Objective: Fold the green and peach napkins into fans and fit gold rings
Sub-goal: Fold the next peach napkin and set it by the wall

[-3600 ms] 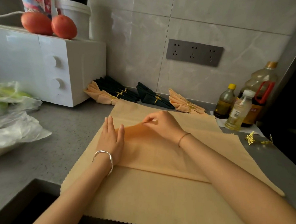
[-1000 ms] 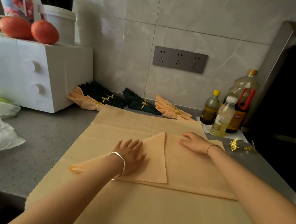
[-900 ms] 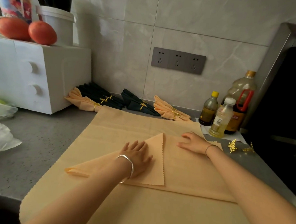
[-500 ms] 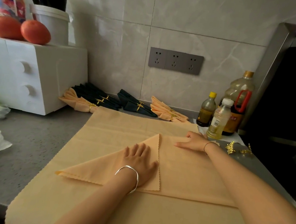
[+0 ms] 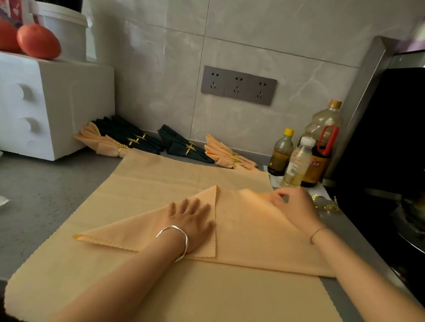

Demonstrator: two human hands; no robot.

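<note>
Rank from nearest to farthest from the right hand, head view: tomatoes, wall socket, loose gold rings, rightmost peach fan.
1. Loose gold rings, just right of the right hand.
2. Rightmost peach fan, behind it.
3. Wall socket, up on the tiles.
4. Tomatoes, far left.

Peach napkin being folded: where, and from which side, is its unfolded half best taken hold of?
Pinch the far corner near the bottles, coming in from the right, as the right hand appears to. That corner of the peach napkin is the loose end, while the left hand presses the folded flap flat along the centre edge.
</note>
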